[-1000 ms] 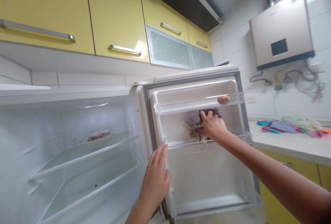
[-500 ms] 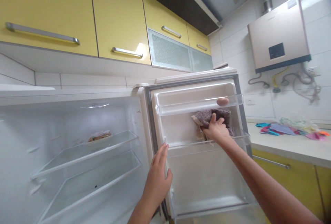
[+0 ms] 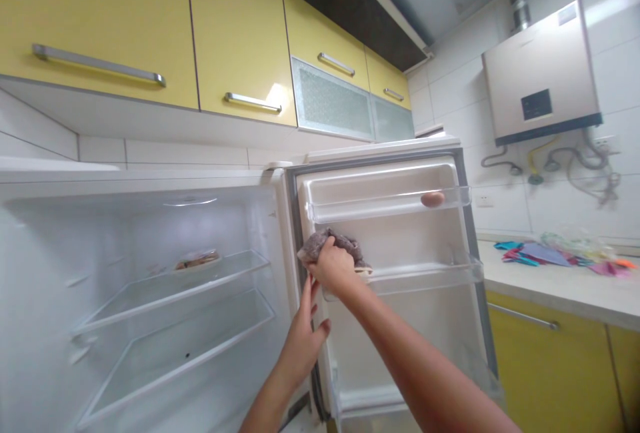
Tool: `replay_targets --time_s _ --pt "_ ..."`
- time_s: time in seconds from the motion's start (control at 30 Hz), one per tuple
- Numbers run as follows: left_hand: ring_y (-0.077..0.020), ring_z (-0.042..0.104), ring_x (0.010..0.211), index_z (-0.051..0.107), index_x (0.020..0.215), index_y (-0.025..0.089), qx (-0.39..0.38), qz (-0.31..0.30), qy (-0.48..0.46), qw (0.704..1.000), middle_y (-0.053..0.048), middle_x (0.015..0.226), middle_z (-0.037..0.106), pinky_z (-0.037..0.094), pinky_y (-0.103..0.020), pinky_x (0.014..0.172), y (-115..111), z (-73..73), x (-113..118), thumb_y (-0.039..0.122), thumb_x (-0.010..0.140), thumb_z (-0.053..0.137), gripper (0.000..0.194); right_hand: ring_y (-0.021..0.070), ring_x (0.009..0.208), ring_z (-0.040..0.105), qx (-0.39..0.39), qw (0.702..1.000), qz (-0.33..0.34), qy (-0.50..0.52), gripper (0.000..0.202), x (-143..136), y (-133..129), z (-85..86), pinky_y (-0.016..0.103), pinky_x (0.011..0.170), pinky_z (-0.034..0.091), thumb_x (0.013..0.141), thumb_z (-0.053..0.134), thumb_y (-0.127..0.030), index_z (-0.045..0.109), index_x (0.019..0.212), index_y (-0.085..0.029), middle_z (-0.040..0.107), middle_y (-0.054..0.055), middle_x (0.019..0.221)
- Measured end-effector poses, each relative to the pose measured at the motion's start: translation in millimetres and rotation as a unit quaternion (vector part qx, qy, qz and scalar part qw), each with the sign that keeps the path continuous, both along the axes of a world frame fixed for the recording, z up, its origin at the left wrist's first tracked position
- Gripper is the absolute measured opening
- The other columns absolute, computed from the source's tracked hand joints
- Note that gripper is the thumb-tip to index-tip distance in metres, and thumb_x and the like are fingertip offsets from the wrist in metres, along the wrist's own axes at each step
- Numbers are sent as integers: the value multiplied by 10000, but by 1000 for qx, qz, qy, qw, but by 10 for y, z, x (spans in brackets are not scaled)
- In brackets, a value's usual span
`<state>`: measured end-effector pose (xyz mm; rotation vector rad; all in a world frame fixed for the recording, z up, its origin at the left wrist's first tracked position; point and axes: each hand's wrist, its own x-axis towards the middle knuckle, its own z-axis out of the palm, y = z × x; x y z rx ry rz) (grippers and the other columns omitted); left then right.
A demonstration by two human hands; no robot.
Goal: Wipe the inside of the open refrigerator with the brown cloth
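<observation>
A bunched brownish-grey cloth (image 3: 345, 244) is in the grip of my right hand (image 3: 334, 266), pressed toward the hinge side of the open fridge door (image 3: 400, 339). It sits between the upper clear door rack (image 3: 370, 206) and the middle clear door rack (image 3: 425, 278). Just below and to the left, my left hand (image 3: 303, 333) has its fingers stretched out and its thumb apart. Its fingertips overlap the right hand in view; I cannot tell whether they touch. A brown egg (image 3: 433, 199) lies at the right end of the upper rack.
Inside the fridge, a packaged food tray (image 3: 197, 259) sits on the upper glass shelf (image 3: 170, 293). Yellow wall cabinets (image 3: 235, 33) hang above. To the right, a counter (image 3: 560, 286) carries colourful cloths (image 3: 543, 251) and plastic film, beneath a water heater (image 3: 543, 73).
My right hand has moved left along the door with the cloth, from the rack's right part to the hinge side. My left hand has stayed nearly in place.
</observation>
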<state>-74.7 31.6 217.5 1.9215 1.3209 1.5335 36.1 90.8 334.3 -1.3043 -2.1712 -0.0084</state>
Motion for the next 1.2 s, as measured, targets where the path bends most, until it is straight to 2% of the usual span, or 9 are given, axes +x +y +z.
replay_targets --time_s 0.2,0.33,0.53,0.7,0.8,0.9,0.97,1.07,1.2 --pt "-251 180 1537 53 1583 314 -16 -20 -19 999 -81 1682 169 322 -527 1191 76 -77 -69 167 786 500 925 228 982 679 1 1000 -16 16 383 -10 52 38 421 867 551 925 621 -345 577 1245 -139 690 109 1125" --pt "-259 163 1542 117 1578 302 -33 -44 -15 998 -63 1691 119 285 -533 1207 19 -49 -62 201 793 515 886 293 987 706 33 999 3 33 402 192 79 43 361 811 512 802 628 -222 597 1200 -182 742 131 1056" --pt "-287 139 1548 213 1557 303 -41 -43 -27 998 -64 1687 146 227 -574 1226 -6 -12 -98 208 704 604 943 270 988 707 93 976 138 137 523 382 -114 50 280 775 469 714 606 -206 615 1224 -327 764 18 1046" --pt "-315 420 1426 536 1264 239 20 45 -186 981 -129 1470 524 334 -538 1182 -90 255 -270 482 783 659 553 219 873 682 99 908 295 281 388 451 -223 217 240 735 475 673 569 -168 668 1043 -230 748 4 925" --pt "-289 508 1346 486 1250 250 60 133 -282 948 -135 1446 519 431 -473 1102 -103 446 -256 627 734 711 678 203 841 651 76 861 380 329 303 471 -193 343 247 731 483 657 599 -190 677 949 -175 731 13 894" --pt "-295 556 1289 506 1285 256 79 92 -266 956 -124 1419 561 462 -414 1055 -43 585 -153 525 566 877 852 180 773 626 29 833 446 325 263 513 -168 458 251 700 481 648 630 -206 683 900 -152 713 6 835" --pt "-299 612 1198 603 1211 215 86 72 -233 966 -107 1261 680 473 -398 1027 -22 672 -96 475 552 889 764 180 779 627 14 822 473 315 270 593 -177 541 259 719 488 647 636 -209 692 905 -152 714 0 835" --pt "-266 679 1007 696 1031 157 99 107 -253 956 -77 1008 761 512 -368 933 -128 839 -84 467 610 852 545 206 830 648 35 833 457 308 305 809 -203 694 281 756 499 652 614 -205 705 940 -156 729 9 868" --pt "-215 718 836 688 1040 157 112 100 -372 916 -41 917 769 567 -335 809 -505 1126 -123 378 590 876 535 247 952 674 140 888 340 275 450 1086 -260 866 294 800 477 650 543 -137 702 1068 -183 754 38 996"
